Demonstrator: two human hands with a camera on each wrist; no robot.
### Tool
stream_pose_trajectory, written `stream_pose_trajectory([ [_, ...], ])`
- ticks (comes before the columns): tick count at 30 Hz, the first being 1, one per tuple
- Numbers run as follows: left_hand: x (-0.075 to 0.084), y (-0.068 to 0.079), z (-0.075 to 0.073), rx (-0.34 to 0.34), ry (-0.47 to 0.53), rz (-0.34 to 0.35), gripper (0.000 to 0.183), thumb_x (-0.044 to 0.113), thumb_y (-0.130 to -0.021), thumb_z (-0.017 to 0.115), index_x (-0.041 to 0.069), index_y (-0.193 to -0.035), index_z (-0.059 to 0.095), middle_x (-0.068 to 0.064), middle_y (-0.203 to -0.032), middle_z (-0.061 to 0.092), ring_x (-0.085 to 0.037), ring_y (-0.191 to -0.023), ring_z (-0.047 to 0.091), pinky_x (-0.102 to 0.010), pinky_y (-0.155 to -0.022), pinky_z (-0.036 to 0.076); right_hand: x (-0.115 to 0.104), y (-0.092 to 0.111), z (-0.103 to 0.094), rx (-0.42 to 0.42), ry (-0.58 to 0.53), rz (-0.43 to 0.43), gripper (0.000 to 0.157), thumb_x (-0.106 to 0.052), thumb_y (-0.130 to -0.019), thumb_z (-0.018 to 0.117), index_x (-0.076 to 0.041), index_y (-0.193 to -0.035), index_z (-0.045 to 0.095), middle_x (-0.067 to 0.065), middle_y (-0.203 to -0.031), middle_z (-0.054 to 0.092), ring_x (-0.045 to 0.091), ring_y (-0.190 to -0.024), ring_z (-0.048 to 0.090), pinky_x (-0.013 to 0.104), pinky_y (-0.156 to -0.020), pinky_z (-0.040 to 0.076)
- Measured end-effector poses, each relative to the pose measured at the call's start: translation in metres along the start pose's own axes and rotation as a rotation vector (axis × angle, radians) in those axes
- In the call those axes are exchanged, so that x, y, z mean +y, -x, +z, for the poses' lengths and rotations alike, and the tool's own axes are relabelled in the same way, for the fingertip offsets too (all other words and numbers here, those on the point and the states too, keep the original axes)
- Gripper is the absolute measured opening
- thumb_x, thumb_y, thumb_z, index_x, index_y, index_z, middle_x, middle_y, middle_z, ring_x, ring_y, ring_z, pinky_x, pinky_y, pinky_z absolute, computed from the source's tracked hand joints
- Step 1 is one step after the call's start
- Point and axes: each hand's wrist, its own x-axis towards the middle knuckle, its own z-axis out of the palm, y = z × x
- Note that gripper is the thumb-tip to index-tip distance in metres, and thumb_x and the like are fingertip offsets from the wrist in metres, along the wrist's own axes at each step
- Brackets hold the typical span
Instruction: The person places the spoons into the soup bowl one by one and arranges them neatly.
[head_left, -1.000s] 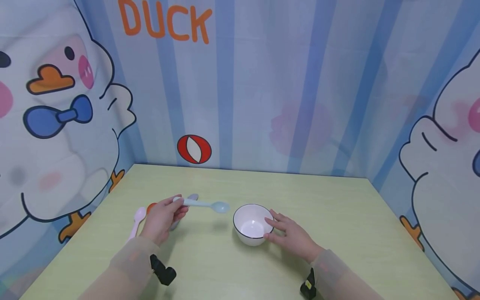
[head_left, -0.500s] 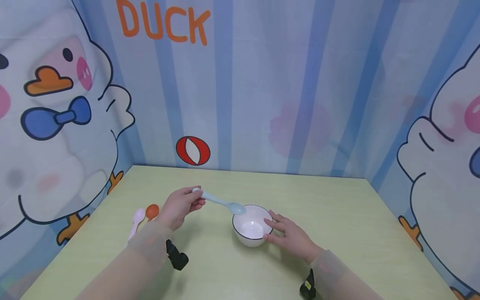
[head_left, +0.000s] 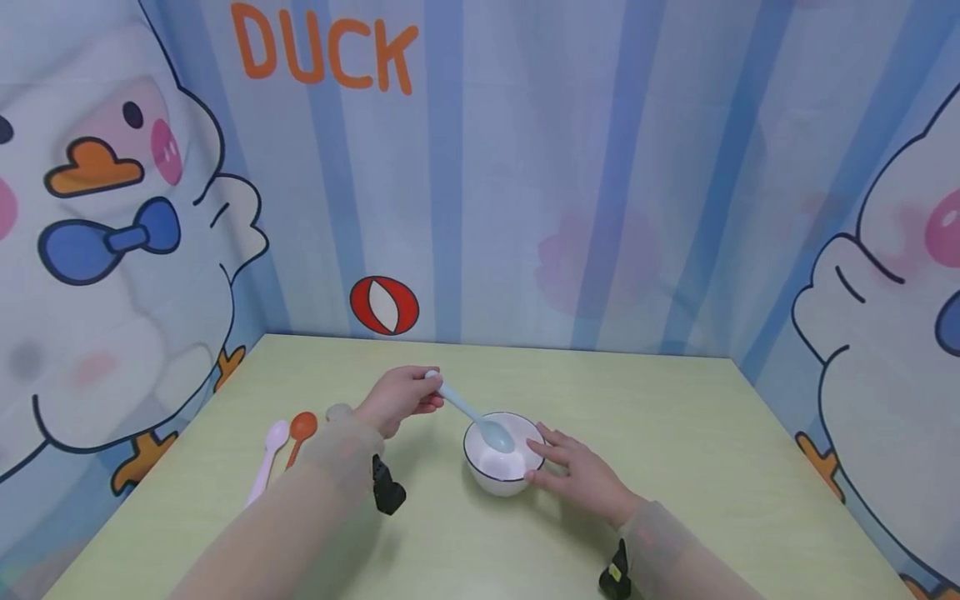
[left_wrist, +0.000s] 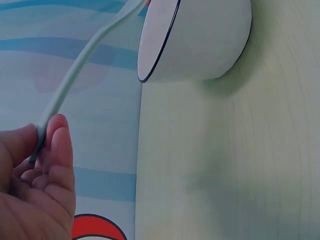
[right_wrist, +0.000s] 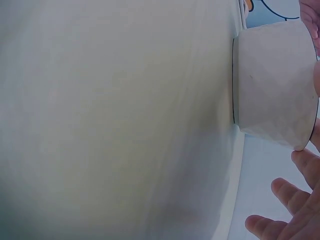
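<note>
Thumb and fingers of my left hand [head_left: 401,398] pinch a light blue spoon [head_left: 497,437] by its handle end. The spoon slants down to the right, its head inside the mouth of a white bowl [head_left: 501,485] with a dark rim. Whether it touches the bowl's inside, I cannot tell. The bowl stands upright on the table. My right hand [head_left: 581,475] rests against its right side, fingertips at the rim. In the right wrist view the fingers [right_wrist: 290,197] are spread and fairly straight, some off the bowl [right_wrist: 275,80].
On the table [head_left: 660,417], left of my left forearm, lie a pink spoon [head_left: 276,437] and an orange spoon [head_left: 303,427]. A greyish spoon head [head_left: 339,412] shows beside the left sleeve, its rest hidden. A duck-print curtain [head_left: 510,167] encloses the back and sides.
My left hand has carried the light blue spoon rightward, from beside the bowl to inside its mouth, tilting the head down. The right hand and the bowl have stayed put.
</note>
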Motion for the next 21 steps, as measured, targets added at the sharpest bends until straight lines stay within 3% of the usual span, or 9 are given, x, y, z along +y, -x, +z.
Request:
stream_pose_trajectory([
  [9,0.004,-0.01,0.022,-0.056,-0.089,0.011,0.045,0.02,-0.097,0.059,0.003,-0.137,0.051,-0.011,-0.094,0.066,-0.018,-0.076,0.064,-0.026,-0.077,0.054,0.002,0.001,0.0,-0.005,-0.003,-0.006,0.063,-0.052,-0.086,0.065,-0.02,-0.139,0.053,0.0,-0.154,0.032,0.033,-0.141,0.027,0.056,-0.109,0.025],
  [21,0.005,-0.02,0.036,-0.089,-0.17,-0.003,0.044,0.022,-0.098,0.057,0.008,-0.139,0.051,-0.011,-0.094,0.064,-0.021,-0.077,0.062,-0.028,-0.078,0.053,0.003,0.0,0.0,0.001,-0.001,-0.033,0.064,-0.053,-0.086,0.064,-0.018,-0.139,0.053,0.003,-0.153,0.033,0.034,-0.14,0.028,0.056,-0.108,0.027],
])
